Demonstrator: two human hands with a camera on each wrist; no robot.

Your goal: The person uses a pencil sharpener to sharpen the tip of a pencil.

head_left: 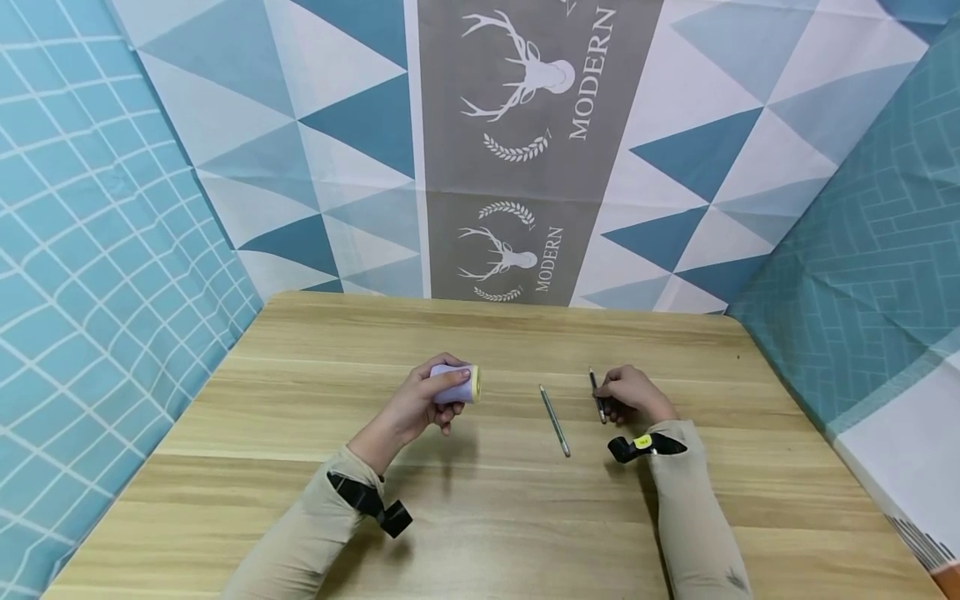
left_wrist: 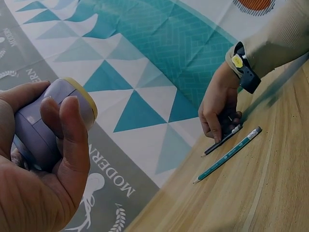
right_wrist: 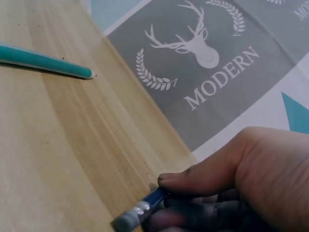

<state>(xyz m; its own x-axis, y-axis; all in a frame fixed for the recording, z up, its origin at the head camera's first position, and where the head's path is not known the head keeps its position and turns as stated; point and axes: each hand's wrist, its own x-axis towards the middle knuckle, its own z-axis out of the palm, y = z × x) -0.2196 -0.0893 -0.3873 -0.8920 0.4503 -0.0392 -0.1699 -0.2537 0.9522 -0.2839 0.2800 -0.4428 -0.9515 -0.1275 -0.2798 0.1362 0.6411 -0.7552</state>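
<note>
My left hand (head_left: 416,400) grips a lavender rounded cylinder (head_left: 452,385) with a yellow rim, raised over the table. In the left wrist view, fingers and thumb wrap the lavender cylinder (left_wrist: 41,125), its yellow end facing away from the palm. Over on the right, my right hand (head_left: 633,393) pinches a dark blue pencil (head_left: 592,379) close to the tabletop. The right wrist view shows the thumb on this pencil (right_wrist: 157,195), near its metal band and grey eraser end. Between the hands lies a green pencil (head_left: 553,419), its sharpened tip toward the back.
The wooden table (head_left: 480,517) reaches back to a patterned cloth wall (head_left: 360,167) with triangles and deer heads. Blue cloth sheets stand along the left (head_left: 97,208) and right sides (head_left: 885,225). A small black camera is strapped on each wrist.
</note>
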